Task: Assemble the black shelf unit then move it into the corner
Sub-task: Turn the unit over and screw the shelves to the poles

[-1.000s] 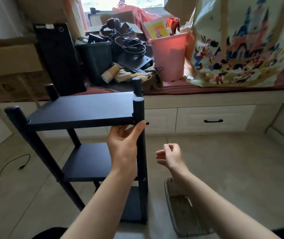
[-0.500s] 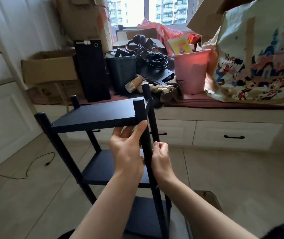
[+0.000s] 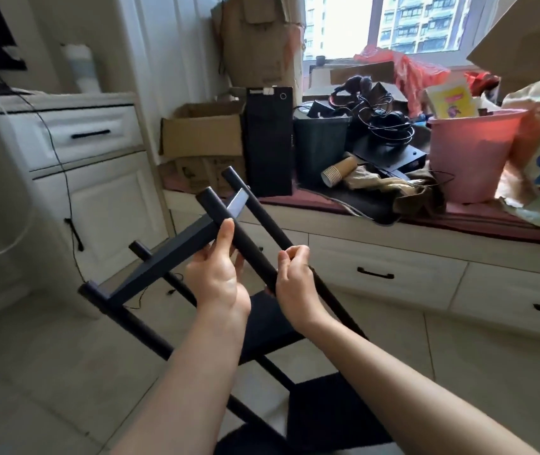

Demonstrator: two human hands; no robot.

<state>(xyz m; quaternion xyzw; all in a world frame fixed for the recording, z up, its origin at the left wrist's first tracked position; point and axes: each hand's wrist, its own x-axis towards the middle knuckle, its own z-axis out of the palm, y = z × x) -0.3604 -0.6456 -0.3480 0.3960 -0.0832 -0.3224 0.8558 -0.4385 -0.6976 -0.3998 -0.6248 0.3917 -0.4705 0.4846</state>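
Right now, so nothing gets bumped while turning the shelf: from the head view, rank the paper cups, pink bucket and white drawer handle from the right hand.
1. Paper cups, on the window seat above the right hand.
2. Pink bucket, farther right.
3. White drawer handle, far left.

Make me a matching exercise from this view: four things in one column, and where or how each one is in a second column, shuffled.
Things:
1. black shelf unit
2. pink bucket
3. paper cups
4. open cardboard box

States:
A. lying on its side on the window bench
B. tilted, held by left hand and right hand
C. left of the black tower case
D. upright, a yellow packet sticking out

Pairs: 1-B, 2-D, 3-A, 4-C
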